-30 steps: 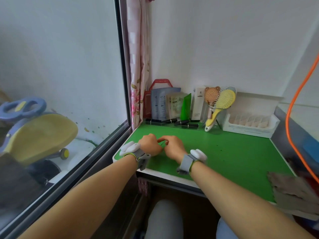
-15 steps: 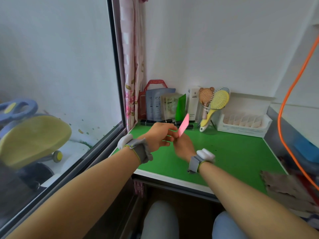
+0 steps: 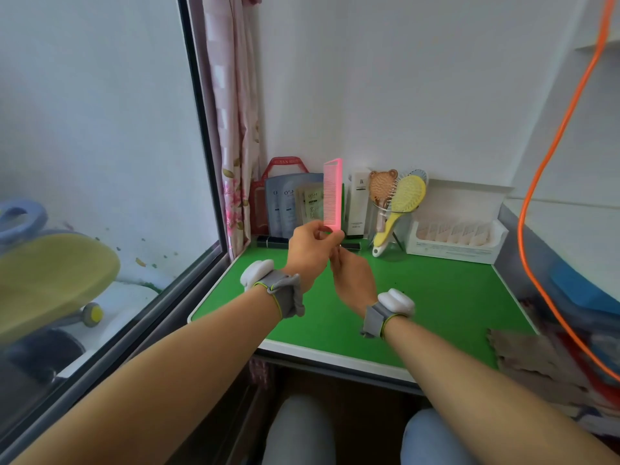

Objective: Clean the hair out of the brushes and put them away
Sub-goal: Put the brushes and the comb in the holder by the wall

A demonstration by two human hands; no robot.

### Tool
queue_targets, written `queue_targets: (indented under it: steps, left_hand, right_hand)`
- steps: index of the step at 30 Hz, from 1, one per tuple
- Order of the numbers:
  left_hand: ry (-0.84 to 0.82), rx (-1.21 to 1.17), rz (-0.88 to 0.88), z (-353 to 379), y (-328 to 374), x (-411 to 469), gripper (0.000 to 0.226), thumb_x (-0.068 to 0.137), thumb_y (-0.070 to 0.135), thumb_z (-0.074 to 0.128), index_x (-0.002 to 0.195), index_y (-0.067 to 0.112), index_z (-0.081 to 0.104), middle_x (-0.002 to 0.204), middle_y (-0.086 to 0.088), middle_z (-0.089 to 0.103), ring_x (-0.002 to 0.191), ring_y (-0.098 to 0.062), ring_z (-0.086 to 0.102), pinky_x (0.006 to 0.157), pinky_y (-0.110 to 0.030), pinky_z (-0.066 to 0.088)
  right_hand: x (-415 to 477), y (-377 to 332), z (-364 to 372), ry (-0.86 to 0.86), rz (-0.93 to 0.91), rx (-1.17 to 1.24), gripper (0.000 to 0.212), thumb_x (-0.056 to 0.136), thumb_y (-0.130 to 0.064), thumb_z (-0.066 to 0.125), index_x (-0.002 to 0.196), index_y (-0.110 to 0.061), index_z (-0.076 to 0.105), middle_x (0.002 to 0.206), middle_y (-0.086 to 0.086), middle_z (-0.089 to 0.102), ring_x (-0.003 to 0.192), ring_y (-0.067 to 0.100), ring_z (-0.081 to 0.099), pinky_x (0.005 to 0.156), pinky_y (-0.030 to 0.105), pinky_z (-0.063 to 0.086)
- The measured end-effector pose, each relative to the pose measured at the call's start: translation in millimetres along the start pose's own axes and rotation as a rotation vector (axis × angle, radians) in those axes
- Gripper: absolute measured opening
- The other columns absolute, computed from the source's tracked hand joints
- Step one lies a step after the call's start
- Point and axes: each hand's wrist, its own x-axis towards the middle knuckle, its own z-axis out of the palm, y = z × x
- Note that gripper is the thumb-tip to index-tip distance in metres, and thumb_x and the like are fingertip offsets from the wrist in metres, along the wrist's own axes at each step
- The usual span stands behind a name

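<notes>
I hold the pink comb [image 3: 332,194] upright above the green worktop [image 3: 436,297], teeth facing left, with its lower end pinched between the thumb and fingers of my left hand [image 3: 310,255]. My right hand [image 3: 352,280] is just below and beside it, fingers curled up toward the comb's bottom end. I cannot tell whether they grip it or only touch it.

Behind the comb, a row of sachets [image 3: 285,206] and a tall white carton [image 3: 359,203] lean against the wall. Just to the right of these, a clear cup [image 3: 389,229] holds the yellow brush [image 3: 407,198], handle down and poking out over the worktop, and the bear-shaped brush [image 3: 380,186]. A white tray box [image 3: 453,239] stands open beside the cup. An orange cable [image 3: 553,162] hangs at the far right and a pink curtain [image 3: 231,129] at the left corner.
</notes>
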Motion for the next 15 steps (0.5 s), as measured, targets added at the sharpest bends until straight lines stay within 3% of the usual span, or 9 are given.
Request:
queue_targets:
  steps: [4,7,10,15]
  left_hand:
    - [0.007,-0.002,0.049,12,6,5,0.013,0.087,0.017,0.063,0.076,0.011,0.062,0.062,-0.001,0.061,0.052,-0.013,0.055,0.053,-0.026,0.046]
    - [0.015,-0.02,0.082,24,17,11,0.012,0.091,0.016,0.058,0.085,0.006,0.062,0.068,-0.002,0.062,0.052,-0.014,0.057,0.05,-0.026,0.05]
    - [0.014,-0.041,0.103,36,32,23,0.011,0.093,0.015,0.054,0.087,0.006,0.057,0.07,-0.005,0.061,0.054,-0.015,0.058,0.045,-0.025,0.051]
    - [0.028,-0.073,0.148,54,54,43,0.011,0.096,0.015,0.05,0.091,0.006,0.056,0.076,-0.008,0.061,0.059,-0.017,0.061,0.056,-0.037,0.057]
  right_hand:
    - [4,7,-10,0.007,-0.018,-0.026,0.044,0.104,-0.038,0.026,0.091,-0.006,0.053,0.082,0.019,0.063,0.064,0.03,0.049,0.054,0.034,0.032]
    - [10,14,-23,0.025,-0.039,-0.001,0.036,0.103,-0.038,0.03,0.088,-0.011,0.048,0.077,0.014,0.06,0.066,0.032,0.054,0.057,0.038,0.04]
    - [20,27,-41,0.084,0.0,0.033,0.024,0.099,-0.028,0.038,0.088,-0.011,0.051,0.074,0.008,0.057,0.066,0.029,0.053,0.056,0.035,0.037]
    - [41,45,-73,0.245,0.099,0.053,0.023,0.1,-0.025,0.039,0.09,-0.008,0.05,0.081,0.013,0.057,0.072,0.03,0.053,0.06,0.038,0.038]
